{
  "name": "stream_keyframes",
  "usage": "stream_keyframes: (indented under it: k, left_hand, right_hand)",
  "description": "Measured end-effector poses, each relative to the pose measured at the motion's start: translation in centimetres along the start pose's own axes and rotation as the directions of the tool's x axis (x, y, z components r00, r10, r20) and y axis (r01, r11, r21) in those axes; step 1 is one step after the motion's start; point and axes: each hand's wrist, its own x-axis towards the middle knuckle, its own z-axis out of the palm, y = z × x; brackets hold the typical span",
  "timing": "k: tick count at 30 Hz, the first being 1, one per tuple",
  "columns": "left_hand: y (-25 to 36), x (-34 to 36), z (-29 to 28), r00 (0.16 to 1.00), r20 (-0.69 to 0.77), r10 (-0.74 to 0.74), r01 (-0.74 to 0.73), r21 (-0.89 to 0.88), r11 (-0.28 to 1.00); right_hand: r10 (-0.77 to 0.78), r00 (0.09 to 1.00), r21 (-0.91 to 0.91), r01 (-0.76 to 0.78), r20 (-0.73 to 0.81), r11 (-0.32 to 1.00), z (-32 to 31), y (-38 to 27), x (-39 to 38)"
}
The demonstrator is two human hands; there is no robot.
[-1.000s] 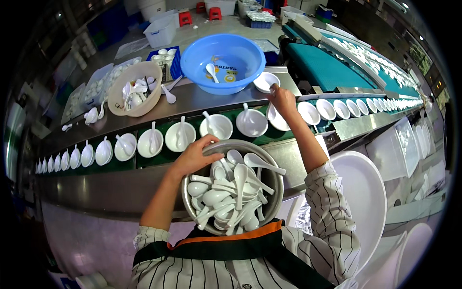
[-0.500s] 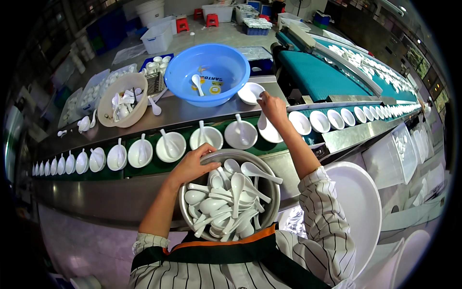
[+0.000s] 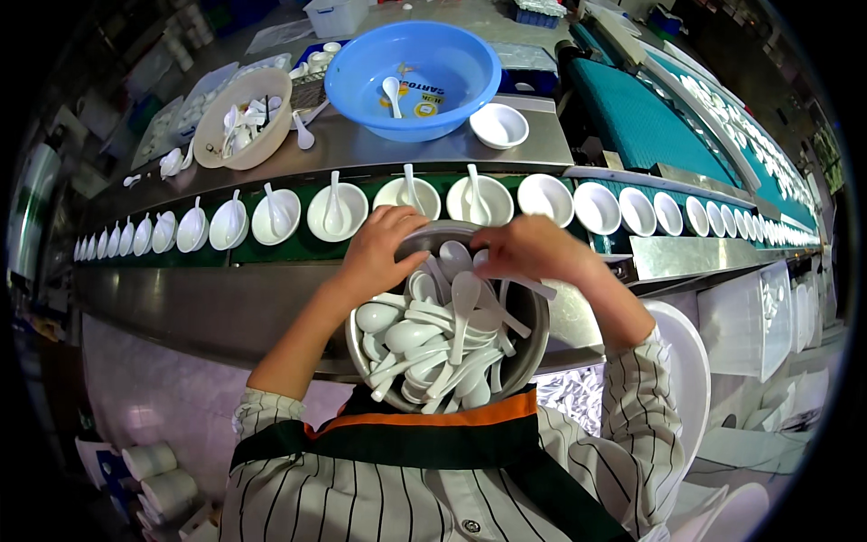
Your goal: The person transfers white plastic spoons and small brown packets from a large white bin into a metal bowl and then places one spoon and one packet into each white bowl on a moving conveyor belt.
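A round metal basin (image 3: 535, 354) full of white spoons (image 3: 414, 338) stands against my front. My left hand (image 3: 384, 248) lies over its far left rim, holding nothing, with thumb and fingers apart. Over the right side of the basin is my right hand (image 3: 533, 248), its fingers curled onto a white spoon (image 3: 539, 287) whose handle points right. Part of that spoon is hidden under the fingers. Just beyond, white bowls stand in a row on a green belt (image 3: 302, 249). A bowl (image 3: 480, 200) and those left of it hold spoons; the bowl (image 3: 545, 200) to its right holds none.
On the steel ledge behind the belt are a large blue basin (image 3: 348, 101) with a spoon inside, a small white bowl (image 3: 499, 126) and a cream tub (image 3: 206, 117) of spoons. A teal conveyor (image 3: 637, 117) is at right. Bins (image 3: 748, 316) stand at lower right.
My right hand has come back from a bowl on the belt to the spoons in the basin. The view has tilted down. My left hand stays at the basin's rim.
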Motion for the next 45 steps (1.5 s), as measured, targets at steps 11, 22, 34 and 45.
stream_keyframes:
  k: [11,22,34,45]
  left_hand:
    - [1.7,1.2,0.3,0.915,0.367,0.165,-0.239,0.166,0.957]
    - [0.7,1.7,-1.4,0.907,0.41,0.097,-0.08,-0.06,0.995]
    - [-1.3,4.6,-4.5,0.983,0.067,-0.172,0.185,-0.347,0.92]
    - [-10.8,2.2,3.4,0.847,-0.32,-0.424,0.514,0.292,0.806]
  right_hand:
    - [0.026,0.986,-0.072,-0.039,-0.165,0.997,2.1,-0.8,-1.7]
    - [0.382,0.86,0.754,0.006,-0.339,0.656,-2.7,3.2,-0.3]
    - [0.002,0.901,-0.13,-0.065,-0.434,0.989,5.5,13.4,2.8]
    - [0.103,0.981,-0.115,-0.124,-0.166,0.986,0.6,1.4,-5.4]
